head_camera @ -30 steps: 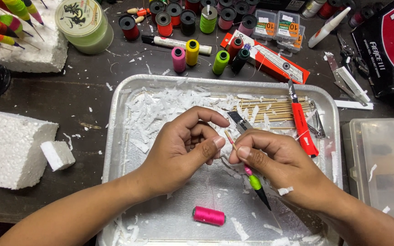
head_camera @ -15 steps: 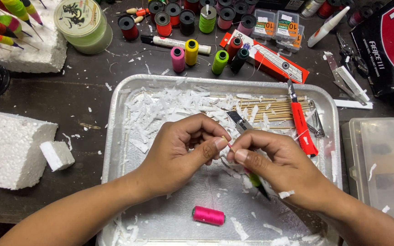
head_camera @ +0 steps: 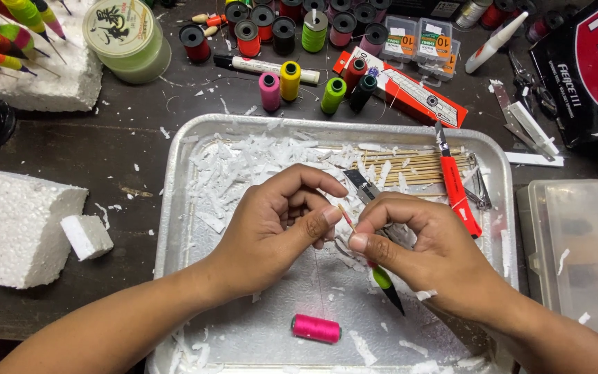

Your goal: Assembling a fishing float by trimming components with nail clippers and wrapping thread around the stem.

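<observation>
A thin stick [head_camera: 346,217] is pinched between both hands over the metal tray [head_camera: 174,208], among white foam shavings [head_camera: 243,166]. The left hand [head_camera: 271,232] grips its upper end with thumb and forefinger; the right hand [head_camera: 430,253] closes on the lower part, whose green and black tip [head_camera: 386,285] juts below. A pink thread spool [head_camera: 316,328] lies nearer the person.

Bright, even light from above. The metal tray [head_camera: 174,208] gives a soft sheen with no harsh glare. Short soft shadows lie under both hands. The picture is sharp at the centre; the far corners bend slightly and darken.
</observation>
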